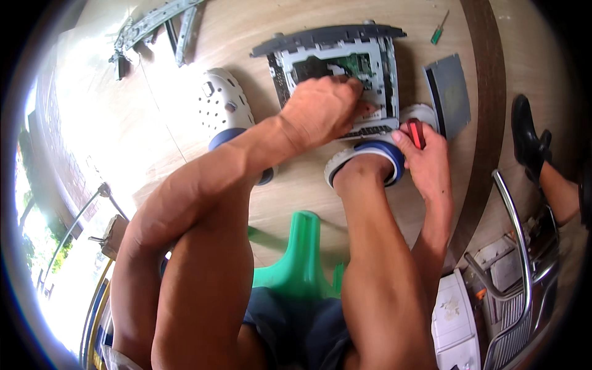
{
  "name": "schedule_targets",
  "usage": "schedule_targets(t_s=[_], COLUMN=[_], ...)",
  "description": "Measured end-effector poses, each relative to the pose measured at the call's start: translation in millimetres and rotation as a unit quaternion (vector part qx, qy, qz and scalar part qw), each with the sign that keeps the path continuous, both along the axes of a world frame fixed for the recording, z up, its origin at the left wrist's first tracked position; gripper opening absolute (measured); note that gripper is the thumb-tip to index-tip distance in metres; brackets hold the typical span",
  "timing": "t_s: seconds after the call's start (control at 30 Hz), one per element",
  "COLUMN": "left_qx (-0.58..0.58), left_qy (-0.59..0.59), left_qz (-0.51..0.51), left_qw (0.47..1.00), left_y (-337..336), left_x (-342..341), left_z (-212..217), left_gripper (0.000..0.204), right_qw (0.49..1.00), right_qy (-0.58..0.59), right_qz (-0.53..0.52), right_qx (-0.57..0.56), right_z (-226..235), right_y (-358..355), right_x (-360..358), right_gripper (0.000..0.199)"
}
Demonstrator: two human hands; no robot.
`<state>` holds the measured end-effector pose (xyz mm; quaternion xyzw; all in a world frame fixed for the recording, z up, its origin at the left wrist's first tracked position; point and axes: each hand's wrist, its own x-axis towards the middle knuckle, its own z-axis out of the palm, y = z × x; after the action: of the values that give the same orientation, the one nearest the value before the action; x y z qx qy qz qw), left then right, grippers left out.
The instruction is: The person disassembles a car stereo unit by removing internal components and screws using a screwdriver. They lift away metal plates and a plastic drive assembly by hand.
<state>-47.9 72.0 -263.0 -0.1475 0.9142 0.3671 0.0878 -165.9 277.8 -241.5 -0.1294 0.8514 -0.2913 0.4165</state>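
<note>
On the floor before me lies an opened metal-cased electronic unit (393,74) with a curved black front panel (327,38) along its far side. A green circuit board (361,63) shows inside the frame. My left hand (324,106) reaches over the unit, its fingers curled down into the open casing. Whatever those fingertips grip is hidden beneath the hand. At the near right corner of the unit, my right hand (427,157) is closed around a red-and-black tool handle (416,133). The rest of that tool cannot be made out.
A grey metal cover plate (453,92) lies right of the unit. Farther off is a green-handled screwdriver (438,35). A white clog (223,102) stands at left, a metal bracket assembly (151,28) beyond it. Another person's shoe (526,132) and a chrome chair frame (515,216) are at right.
</note>
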Motion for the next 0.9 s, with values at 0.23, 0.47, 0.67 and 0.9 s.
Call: schedule_targets(t_s=[0.23, 0.47, 0.67, 0.9], left_qx=[0.015, 0.028, 0.003, -0.168], left_qy=[0.009, 0.007, 0.041, 0.127], left_qz=[-0.001, 0.004, -0.029, -0.093], left_qw=[1.000, 1.000, 0.999, 0.973], left_y=[7.8, 4.7, 7.1, -4.9], left_x=[2.3, 5.3, 3.3, 27.5], left_z=[-5.4, -1.6, -5.5, 4.8], left_gripper=[0.036, 0.037, 0.033, 0.026], right_qw=[0.999, 0.999, 0.999, 0.999], right_qy=[0.013, 0.021, 0.038, 0.018], right_qz=[-0.035, -0.039, -0.022, -0.017], right_qx=[-0.012, 0.006, 0.025, 0.024], right_z=[-2.1, -1.4, -1.8, -5.6], right_y=[6.4, -3.7, 0.2, -6.0], right_x=[6.5, 10.5, 5.6, 7.3], right_gripper=[0.030, 0.034, 0.028, 0.025])
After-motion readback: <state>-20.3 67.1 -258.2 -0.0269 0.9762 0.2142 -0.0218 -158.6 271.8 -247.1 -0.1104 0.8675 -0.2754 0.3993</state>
